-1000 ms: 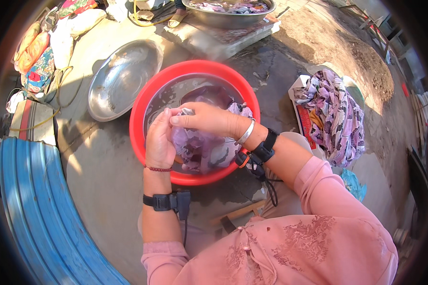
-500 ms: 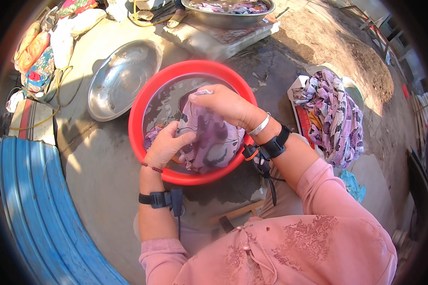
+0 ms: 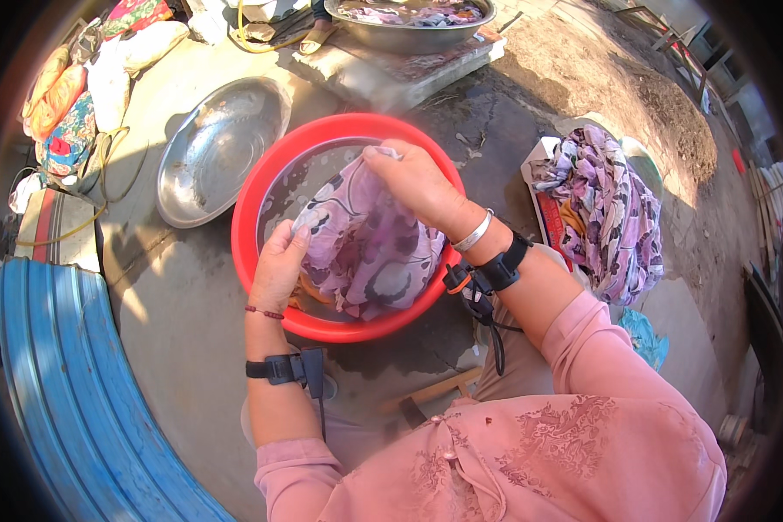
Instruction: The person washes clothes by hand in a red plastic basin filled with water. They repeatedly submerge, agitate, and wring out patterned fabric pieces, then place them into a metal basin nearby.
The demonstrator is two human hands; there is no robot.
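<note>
Wet purple patterned cloth [image 3: 374, 248] is stretched between my two hands over a red basin [image 3: 245, 222]. My left hand [image 3: 278, 261] is closed on the cloth's left edge, near the basin's left rim. Higher and to the right, my right hand [image 3: 419, 184] pinches the cloth's upper edge. The cloth's lower part hangs down into the basin and covers much of the greyish, sudsy water [image 3: 309, 178]. A bit of orange fabric [image 3: 309, 291] shows below my left hand. Whether the cloth is a sheet or a garment cannot be made out.
A bare metal basin [image 3: 222, 152] leans at the left. Another metal basin [image 3: 409, 36] with cloth stands on a slab [image 3: 383, 74] at the back, beside someone's foot [image 3: 317, 39]. Similar cloth [image 3: 613, 217] is heaped at right. Blue corrugated sheet [image 3: 70, 374] lies at left.
My left hand has moved left and closed on the cloth's edge. My right hand has risen slightly. The cloth is now spread wider between them.
</note>
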